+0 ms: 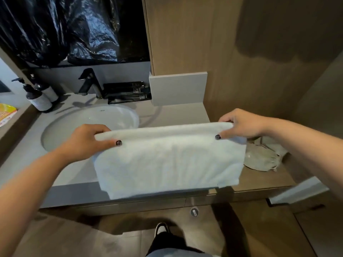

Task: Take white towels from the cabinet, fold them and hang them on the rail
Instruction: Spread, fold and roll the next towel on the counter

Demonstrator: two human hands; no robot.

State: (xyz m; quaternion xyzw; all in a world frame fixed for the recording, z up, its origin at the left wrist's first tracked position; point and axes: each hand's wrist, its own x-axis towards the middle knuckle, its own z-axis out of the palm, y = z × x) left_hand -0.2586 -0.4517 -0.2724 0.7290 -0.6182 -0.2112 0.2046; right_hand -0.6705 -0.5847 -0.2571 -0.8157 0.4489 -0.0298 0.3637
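- Hanging folded from both hands, the white towel (167,160) drapes over the front edge of the table (78,173), its lower hem past that edge.
- The left hand (87,143) pinches the top left corner, the right hand (241,125) the top right, thumbs in front.
- The sink (89,123) lies behind left; a crumpled cloth (259,156) lies just right.

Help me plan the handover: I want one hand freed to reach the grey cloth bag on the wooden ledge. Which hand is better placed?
The right hand. It pinches the towel's right corner directly beside the bag, while the left hand holds the opposite corner over by the sink.
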